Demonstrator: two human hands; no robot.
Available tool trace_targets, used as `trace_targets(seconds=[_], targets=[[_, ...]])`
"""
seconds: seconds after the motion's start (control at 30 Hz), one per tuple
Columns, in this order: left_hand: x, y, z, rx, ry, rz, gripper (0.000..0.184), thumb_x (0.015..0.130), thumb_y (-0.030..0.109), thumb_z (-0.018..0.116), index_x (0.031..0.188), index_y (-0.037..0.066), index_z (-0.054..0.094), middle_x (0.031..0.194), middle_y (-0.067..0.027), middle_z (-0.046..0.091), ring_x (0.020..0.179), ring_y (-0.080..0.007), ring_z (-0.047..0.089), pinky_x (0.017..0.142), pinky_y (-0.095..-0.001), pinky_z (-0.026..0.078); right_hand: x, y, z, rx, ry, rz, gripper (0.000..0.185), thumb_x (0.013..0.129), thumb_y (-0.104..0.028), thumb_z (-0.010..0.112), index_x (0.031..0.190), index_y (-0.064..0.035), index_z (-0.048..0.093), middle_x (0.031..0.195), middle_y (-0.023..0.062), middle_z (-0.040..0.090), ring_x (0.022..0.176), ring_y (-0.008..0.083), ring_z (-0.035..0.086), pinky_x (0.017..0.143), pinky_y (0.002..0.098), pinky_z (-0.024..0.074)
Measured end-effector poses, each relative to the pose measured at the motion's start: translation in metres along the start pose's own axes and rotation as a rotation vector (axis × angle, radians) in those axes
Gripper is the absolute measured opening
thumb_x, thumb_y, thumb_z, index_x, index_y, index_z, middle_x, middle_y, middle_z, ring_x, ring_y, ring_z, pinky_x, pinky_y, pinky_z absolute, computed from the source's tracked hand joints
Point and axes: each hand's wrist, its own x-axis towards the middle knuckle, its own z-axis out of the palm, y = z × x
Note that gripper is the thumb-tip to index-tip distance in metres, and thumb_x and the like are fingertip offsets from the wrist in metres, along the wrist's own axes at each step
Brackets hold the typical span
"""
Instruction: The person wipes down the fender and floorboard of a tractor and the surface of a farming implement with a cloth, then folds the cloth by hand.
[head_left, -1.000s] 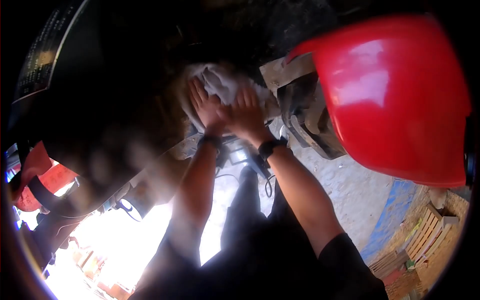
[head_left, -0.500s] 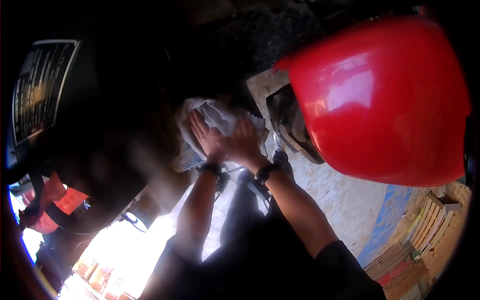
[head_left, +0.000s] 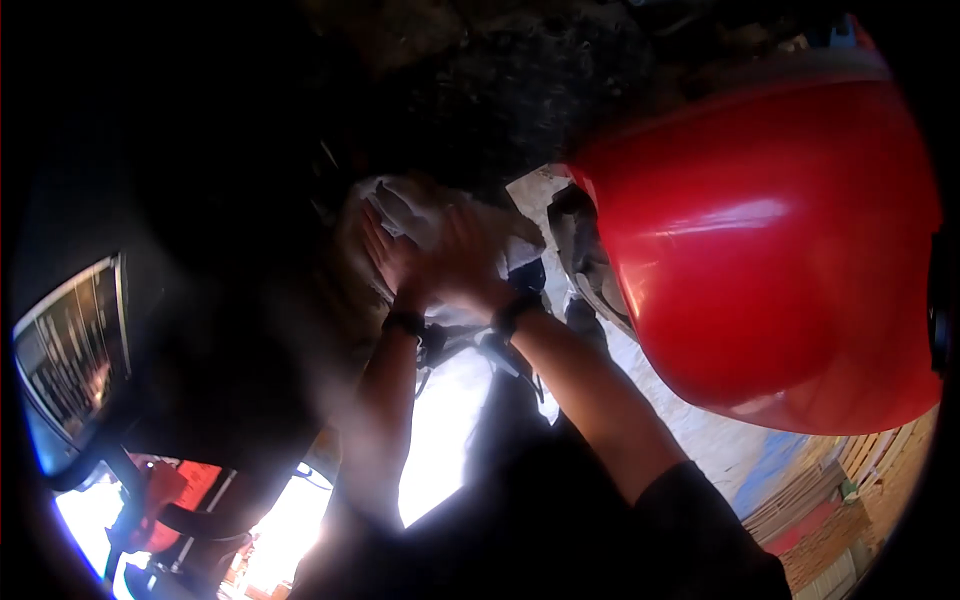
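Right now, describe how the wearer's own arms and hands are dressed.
Both hands, left and right, are bare, without gloves. Each wrist has a dark band, with dark cords or straps near them. The forearms are uncovered; a short black sleeve shows on the right arm.

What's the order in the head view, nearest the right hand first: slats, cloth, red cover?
From the right hand:
1. Cloth: beneath it.
2. Red cover: to the right.
3. Slats: lower right, beyond the cover.
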Motion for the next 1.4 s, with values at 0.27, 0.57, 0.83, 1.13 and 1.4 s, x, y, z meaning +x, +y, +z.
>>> trace_targets(seconds=[0.27, 0.57, 0.83, 1.13, 1.4], targets=[[0.023, -0.026, 0.016, -0.009, -0.162, 0.016, 0.082, 0.086, 0.055, 0.060, 0.143, 0.001, 0.037, 0.159, -0.0175, 0.021, 0.147, -0.0350, 0.022, 0.118, -0.0476, 0.023, 0.050, -0.002, -0.026, 0.186, -0.074, -0.055, 0.059, 0.086, -0.040, 0.058, 0.127, 0.0030, 0.061, 0.144, 0.0261, 0.046, 0.145, 0.0402, 0.024, 0.120, 0.0534, 0.0018], [0.032, -0.059, 0.038, -0.051, -0.656, -0.042, 0.080, 0.090, 0.050, 0.057, 0.149, 0.002, 0.030, 0.159, -0.0170, 0.024, 0.145, -0.0368, 0.024, 0.119, -0.0467, 0.021, 0.074, -0.008, -0.008, -0.002, -0.137, -0.019, 0.051, 0.089, -0.032, 0.051, 0.124, 0.0028, 0.063, 0.150, 0.0192, 0.041, 0.147, 0.0340, 0.020, 0.122, 0.0482, -0.0005], [0.015, -0.117, 0.113, 0.157, -0.378, 0.155, 0.082, 0.090, 0.053, 0.059, 0.148, 0.001, 0.032, 0.158, -0.0179, 0.025, 0.143, -0.0362, 0.027, 0.118, -0.0456, 0.023, 0.070, -0.007, -0.005, 0.101, 0.040, -0.028, 0.041, 0.085, -0.030, 0.054, 0.109, -0.0011, 0.071, 0.145, 0.0239, 0.046, 0.146, 0.0359, 0.024, 0.122, 0.0506, 0.0022], [0.049, -0.071, 0.049, 0.105, 0.019, 0.119, 0.078, 0.088, 0.051, 0.062, 0.142, 0.000, 0.040, 0.158, -0.0204, 0.023, 0.146, -0.0305, 0.024, 0.118, -0.0429, 0.024, 0.069, -0.005, -0.004, 0.076, 0.073, -0.025, 0.057, 0.092, -0.040, 0.046, 0.130, -0.0003, 0.059, 0.150, 0.0224, 0.040, 0.147, 0.0350, 0.020, 0.121, 0.0484, 0.0051], [-0.034, -0.044, 0.042, -0.262, 0.287, 0.030, 0.078, 0.091, 0.053, 0.056, 0.146, 0.002, 0.035, 0.159, -0.0217, 0.018, 0.146, -0.0387, 0.021, 0.118, -0.0469, 0.023, 0.001, -0.004, 0.006, 0.074, 0.322, -0.197, 0.058, 0.097, -0.047, 0.037, 0.141, -0.0109, 0.050, 0.140, 0.0296, 0.048, 0.141, 0.0409, 0.033, 0.119, 0.0509, 0.0136]])
